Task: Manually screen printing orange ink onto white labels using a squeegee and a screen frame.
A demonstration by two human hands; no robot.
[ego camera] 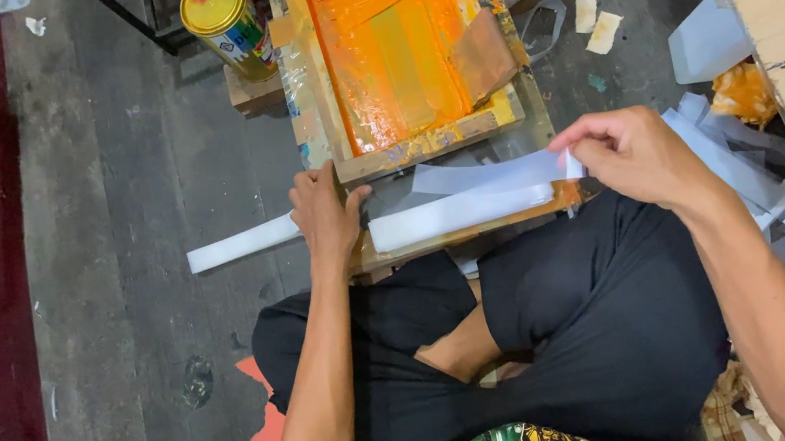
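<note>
White paper strips [461, 213] lie on the board below the orange-inked screen frame [393, 53]; left hand [325, 216] presses one flat, right hand [631, 156] pinches another's end, unprinted yet.

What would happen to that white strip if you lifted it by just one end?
The white strip would probably flop and bend, since it looks thin like paper. It seems very light: the right hand pinches its end with fingertips only. It might tear or crease easily.
</note>
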